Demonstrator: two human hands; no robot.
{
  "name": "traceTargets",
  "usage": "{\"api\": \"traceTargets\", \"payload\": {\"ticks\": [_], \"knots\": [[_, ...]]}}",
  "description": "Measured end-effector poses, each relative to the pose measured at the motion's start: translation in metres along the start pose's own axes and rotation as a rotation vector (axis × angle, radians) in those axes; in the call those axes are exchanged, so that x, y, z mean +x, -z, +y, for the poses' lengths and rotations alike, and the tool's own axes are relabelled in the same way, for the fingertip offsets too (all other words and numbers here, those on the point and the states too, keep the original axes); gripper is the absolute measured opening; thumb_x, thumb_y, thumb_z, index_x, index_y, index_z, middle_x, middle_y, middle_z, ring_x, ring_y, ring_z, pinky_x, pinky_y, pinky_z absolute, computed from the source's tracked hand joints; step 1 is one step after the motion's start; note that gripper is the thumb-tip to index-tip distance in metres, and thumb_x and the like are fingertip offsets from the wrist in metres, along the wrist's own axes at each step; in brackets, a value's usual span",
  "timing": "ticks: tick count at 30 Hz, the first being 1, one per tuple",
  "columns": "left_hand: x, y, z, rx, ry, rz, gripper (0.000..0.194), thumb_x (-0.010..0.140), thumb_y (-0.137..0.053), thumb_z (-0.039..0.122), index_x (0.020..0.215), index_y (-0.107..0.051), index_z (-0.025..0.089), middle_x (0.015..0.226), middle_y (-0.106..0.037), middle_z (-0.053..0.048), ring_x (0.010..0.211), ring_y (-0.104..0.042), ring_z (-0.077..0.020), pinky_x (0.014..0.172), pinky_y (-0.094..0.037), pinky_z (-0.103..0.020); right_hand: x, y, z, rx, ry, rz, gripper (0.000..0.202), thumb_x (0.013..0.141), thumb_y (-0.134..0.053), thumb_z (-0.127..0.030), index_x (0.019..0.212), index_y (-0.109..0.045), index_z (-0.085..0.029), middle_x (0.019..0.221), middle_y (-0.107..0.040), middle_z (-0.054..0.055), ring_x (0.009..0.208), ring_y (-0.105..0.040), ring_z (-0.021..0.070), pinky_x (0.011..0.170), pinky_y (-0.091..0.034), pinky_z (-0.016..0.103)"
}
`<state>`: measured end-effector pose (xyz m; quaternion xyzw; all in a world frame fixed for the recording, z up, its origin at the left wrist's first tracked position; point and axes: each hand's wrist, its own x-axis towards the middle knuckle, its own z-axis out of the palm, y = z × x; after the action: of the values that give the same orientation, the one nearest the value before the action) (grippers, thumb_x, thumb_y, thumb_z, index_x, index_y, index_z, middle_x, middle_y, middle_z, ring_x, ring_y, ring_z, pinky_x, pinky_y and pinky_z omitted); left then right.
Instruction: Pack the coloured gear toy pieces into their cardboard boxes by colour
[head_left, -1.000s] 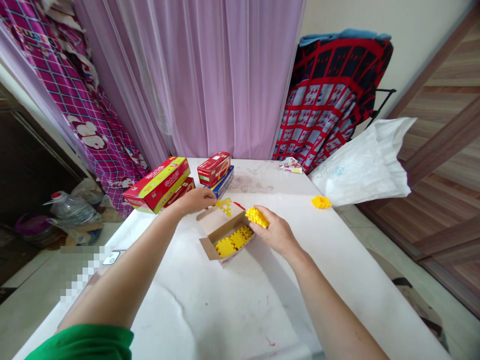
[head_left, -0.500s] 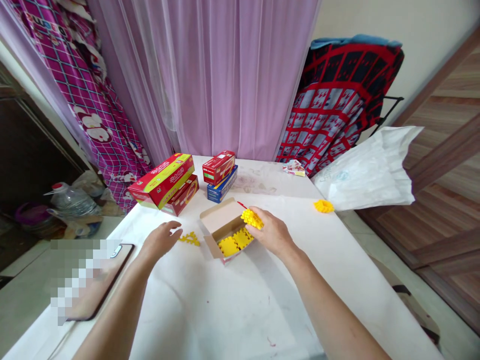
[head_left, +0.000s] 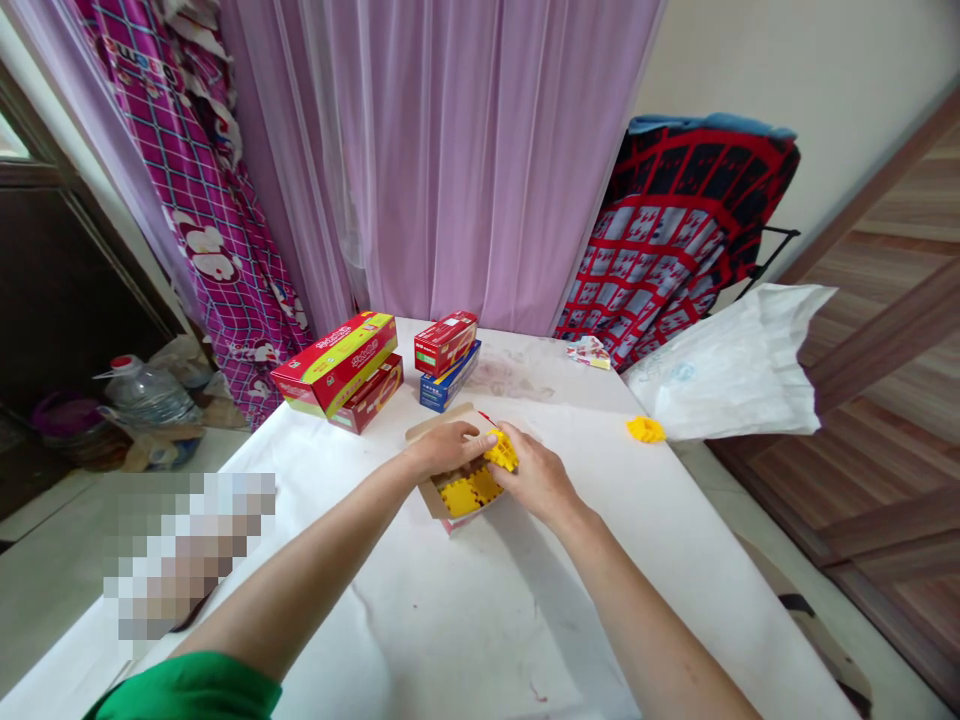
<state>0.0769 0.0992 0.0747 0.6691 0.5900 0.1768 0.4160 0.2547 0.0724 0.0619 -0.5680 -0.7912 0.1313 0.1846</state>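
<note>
My right hand (head_left: 541, 478) is closed around a stack of yellow interlocking plastic pieces (head_left: 502, 452) above the right end of an open cardboard box (head_left: 433, 497). Reaching over the box from the left, my left hand (head_left: 448, 447) has its fingers on the left side of that same stack, with the thumb side partly hidden. More flat yellow pieces (head_left: 459, 496) with notched edges lie inside the box. The box's raised lid is partly covered by my left hand.
Red-and-yellow (head_left: 337, 362) and red boxes (head_left: 371, 395) are stacked at the back left. Beside them a red box (head_left: 445, 342) sits on a blue one (head_left: 450, 380). At the right edge lie a yellow clump (head_left: 645, 430) and a white bag (head_left: 735, 370).
My left hand has moved right, from beside a loose yellow piece to the stack in my right hand. That loose piece is out of sight. The view has shifted slightly.
</note>
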Motion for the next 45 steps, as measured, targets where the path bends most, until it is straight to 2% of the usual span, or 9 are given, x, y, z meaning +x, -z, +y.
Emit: {"api": "traceTargets", "payload": {"ticks": [10, 16, 19, 21, 24, 30, 34, 39, 45], "knots": [[0.003, -0.003, 0.008, -0.103, 0.145, -0.126, 0.038, 0.083, -0.054, 0.054, 0.099, -0.066, 0.022, 0.056, -0.06, 0.004, 0.036, -0.043, -0.0081, 0.038, -0.032, -0.02, -0.004, 0.01, -0.015, -0.052, -0.035, -0.061, 0.076, 0.078, -0.063, -0.04, 0.145, -0.037, -0.017, 0.128, -0.062, 0.013, 0.113, -0.06, 0.0258, 0.09, -0.045, 0.034], [0.0, -0.008, 0.009, 0.015, 0.069, -0.077, 0.037, 0.089, -0.048, 0.051, 0.097, -0.066, 0.02, 0.058, -0.063, 0.003, 0.038, -0.048, -0.0086, 0.039, -0.038, -0.02, 0.001, 0.018, -0.03, -0.271, -0.067, -0.096, 0.047, 0.081, -0.058, -0.041, 0.122, -0.056, -0.017, 0.108, -0.07, 0.012, 0.101, -0.064, 0.0239, 0.081, -0.043, 0.03], [-0.008, -0.003, 0.007, 0.123, -0.03, 0.005, 0.039, 0.092, -0.043, 0.05, 0.1, -0.068, 0.021, 0.074, -0.071, -0.001, 0.056, -0.062, -0.013, 0.054, -0.05, -0.023, 0.007, 0.024, -0.025, -0.265, -0.078, -0.116, 0.04, 0.08, -0.057, -0.041, 0.114, -0.059, -0.02, 0.105, -0.071, 0.009, 0.095, -0.066, 0.023, 0.074, -0.042, 0.028], [-0.015, 0.003, 0.002, 0.207, -0.127, 0.102, 0.034, 0.091, -0.046, 0.045, 0.108, -0.067, 0.023, 0.102, -0.072, -0.004, 0.09, -0.068, -0.0182, 0.081, -0.053, -0.03, 0.011, 0.028, -0.017, -0.226, -0.118, -0.131, 0.039, 0.08, -0.057, -0.044, 0.112, -0.06, -0.022, 0.102, -0.072, 0.007, 0.093, -0.066, 0.0227, 0.071, -0.041, 0.028], [-0.025, 0.012, -0.011, 0.337, -0.27, 0.182, 0.028, 0.084, -0.06, 0.034, 0.11, -0.068, 0.027, 0.138, -0.055, -0.005, 0.13, -0.047, -0.026, 0.111, -0.035, -0.043, 0.014, 0.031, -0.01, -0.207, -0.156, -0.157, 0.043, 0.079, -0.058, -0.045, 0.116, -0.059, -0.024, 0.103, -0.072, 0.006, 0.095, -0.066, 0.023, 0.071, -0.041, 0.027], [-0.032, 0.005, -0.04, 0.497, -0.342, 0.18, 0.053, 0.067, -0.076, 0.033, 0.119, -0.065, 0.027, 0.144, -0.049, -0.011, 0.139, -0.035, -0.0379, 0.113, -0.027, -0.058, 0.009, 0.017, -0.02, -0.308, -0.121, -0.185, 0.053, 0.078, -0.059, -0.038, 0.127, -0.05, -0.018, 0.109, -0.071, 0.012, 0.096, -0.067, 0.025, 0.075, -0.043, 0.029], [-0.037, -0.004, -0.03, 0.645, -0.439, 0.252, 0.04, 0.081, -0.064, 0.027, 0.12, -0.063, 0.022, 0.148, -0.043, -0.013, 0.14, -0.033, -0.036, 0.113, -0.025, -0.056, 0.009, 0.023, -0.019, -0.264, -0.184, -0.134, 0.055, 0.08, -0.058, -0.041, 0.13, -0.049, -0.019, 0.111, -0.071, 0.011, 0.1, -0.067, 0.0257, 0.079, -0.045, 0.031], [-0.012, -0.02, -0.008, 0.814, -0.626, 0.006, 0.02, 0.082, -0.056, 0.014, 0.093, -0.072, 0.021, 0.097, -0.073, -0.006, 0.095, -0.064, -0.0224, 0.087, -0.045, -0.036, 0.016, 0.044, -0.007, -0.162, -0.315, -0.027, 0.061, 0.081, -0.06, -0.045, 0.135, -0.047, -0.02, 0.117, -0.07, 0.012, 0.108, -0.065, 0.0264, 0.087, -0.047, 0.033], [0.019, -0.039, -0.003, 0.893, -0.701, -0.105, 0.027, 0.08, -0.057, 0.012, 0.102, -0.069, 0.021, 0.107, -0.072, -0.007, 0.112, -0.055, -0.0262, 0.095, -0.037, -0.043, 0.013, 0.044, -0.004, -0.122, -0.336, -0.046, 0.059, 0.081, -0.06, -0.042, 0.134, -0.049, -0.019, 0.119, -0.069, 0.012, 0.11, -0.064, 0.0254, 0.09, -0.047, 0.033]]}}
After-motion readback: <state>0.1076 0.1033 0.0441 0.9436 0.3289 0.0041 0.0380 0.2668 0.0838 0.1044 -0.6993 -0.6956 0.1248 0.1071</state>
